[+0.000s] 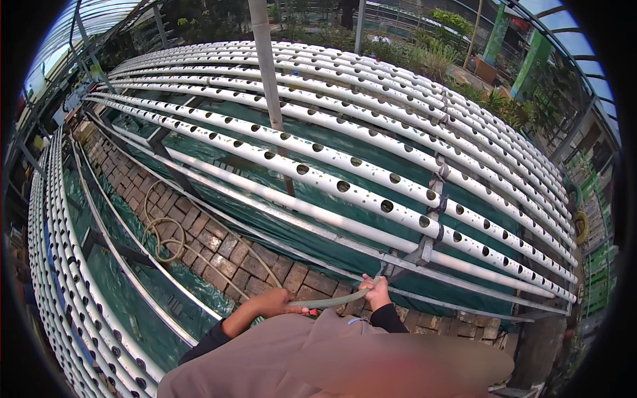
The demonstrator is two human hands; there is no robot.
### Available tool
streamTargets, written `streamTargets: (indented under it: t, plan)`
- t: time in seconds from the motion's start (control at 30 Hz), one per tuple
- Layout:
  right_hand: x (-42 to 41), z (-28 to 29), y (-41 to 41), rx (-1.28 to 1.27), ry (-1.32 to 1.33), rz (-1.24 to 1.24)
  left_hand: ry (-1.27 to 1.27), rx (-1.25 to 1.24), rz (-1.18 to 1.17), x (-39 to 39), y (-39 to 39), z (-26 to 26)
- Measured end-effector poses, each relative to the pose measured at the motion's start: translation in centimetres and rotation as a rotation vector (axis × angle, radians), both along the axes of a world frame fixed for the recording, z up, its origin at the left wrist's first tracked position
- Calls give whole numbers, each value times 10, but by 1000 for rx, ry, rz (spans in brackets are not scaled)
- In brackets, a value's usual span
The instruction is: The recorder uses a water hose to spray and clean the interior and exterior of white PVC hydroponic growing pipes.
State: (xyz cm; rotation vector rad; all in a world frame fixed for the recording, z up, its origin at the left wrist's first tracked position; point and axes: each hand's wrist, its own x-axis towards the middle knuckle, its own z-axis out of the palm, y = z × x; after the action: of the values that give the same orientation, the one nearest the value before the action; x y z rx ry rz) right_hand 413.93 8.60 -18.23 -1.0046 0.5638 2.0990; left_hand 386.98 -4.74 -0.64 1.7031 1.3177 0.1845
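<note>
My left hand [275, 302] grips a pale green braided garden hose [331, 301] in front of my body. Farther right, my right hand [375, 291] is closed around the same hose near its end, beside the metal frame of a pipe rack. From my left hand the hose runs back over the brick path, where a loop of it lies loosely coiled. Something small and red shows just under my left hand. White hydroponic pipes [318, 183] with round holes stretch across the rack in front of me, with green bits scattered on them.
Another rack of perforated white pipes [82, 298] stands at the left. Brick paving [219, 248] runs between the racks, and green sheeting [333, 248] hangs below the pipes. A pale upright post [268, 74] rises among them. Metal rails [298, 226] edge the near rack.
</note>
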Motion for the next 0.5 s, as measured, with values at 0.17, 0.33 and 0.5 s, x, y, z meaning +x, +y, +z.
streamTargets:
  t: [0.17, 0.33, 0.5]
  plan:
    - [-24, 8, 6, 40, -101, 132, -19, -43, 160, -13, -16, 5]
    - [-56, 10, 14, 41, -27, 187, 50, -161, 299, -19, -43, 7]
    - [-79, 18, 21, 72, 45, 324, -10, -90, 449, -15, -67, 6]
